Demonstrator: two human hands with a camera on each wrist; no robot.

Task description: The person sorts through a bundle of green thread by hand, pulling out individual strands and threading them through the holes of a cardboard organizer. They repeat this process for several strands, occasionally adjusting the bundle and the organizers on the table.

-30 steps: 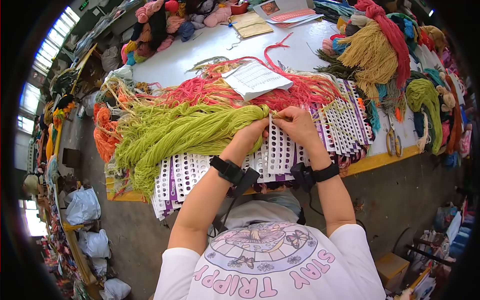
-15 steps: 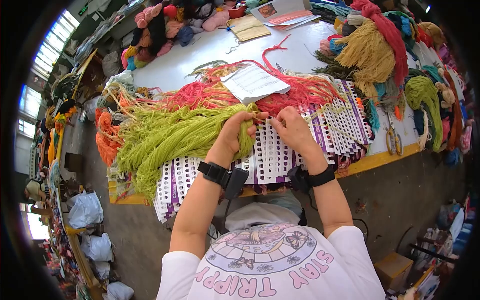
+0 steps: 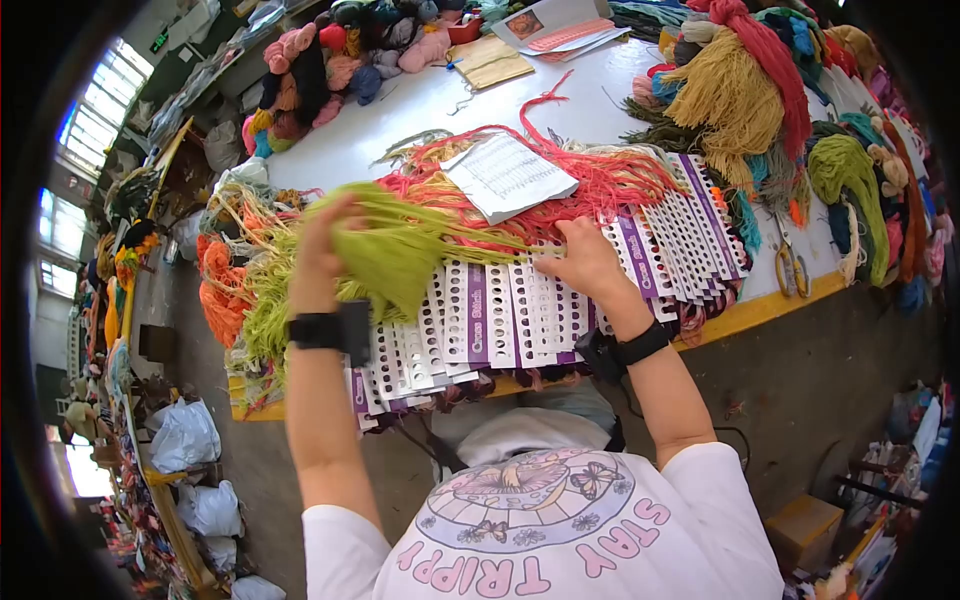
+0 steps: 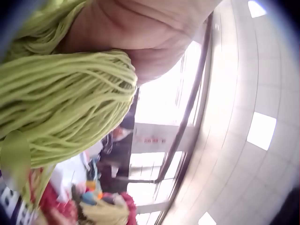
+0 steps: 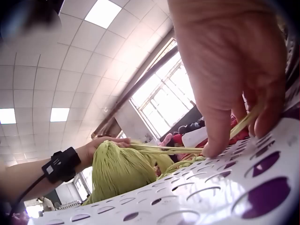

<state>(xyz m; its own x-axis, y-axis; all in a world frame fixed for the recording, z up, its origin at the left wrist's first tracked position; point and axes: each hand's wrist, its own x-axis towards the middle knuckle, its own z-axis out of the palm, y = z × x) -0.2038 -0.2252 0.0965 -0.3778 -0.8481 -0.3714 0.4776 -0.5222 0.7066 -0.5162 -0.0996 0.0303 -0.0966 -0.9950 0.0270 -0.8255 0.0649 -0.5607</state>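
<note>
My left hand [image 3: 320, 258] is raised over the left part of the pile and grips a thick hank of lime-green yarn [image 3: 392, 262]. In the left wrist view the looped end of the hank [image 4: 75, 103] bulges beneath the hand. Thin green strands [image 5: 176, 150] stretch from that hank across to my right hand [image 3: 590, 262]. The right thumb and fingers pinch these strands at the upper end of white perforated cards [image 3: 505, 310] printed "Cross Stitch". Overlapping rows of these cards lie along the table's front.
Red yarn [image 3: 610, 185] lies behind the cards, with a printed sheet [image 3: 510, 175] on top. Orange yarn [image 3: 222, 268] sits at the left. Scissors [image 3: 792, 270] rest near the yellow table edge [image 3: 765, 308]. Tan yarn [image 3: 728, 95] is heaped at the back right.
My left hand has swung left, carrying the green hank away from the right hand and uncovering more cards. The right hand has stayed by the card tops.
</note>
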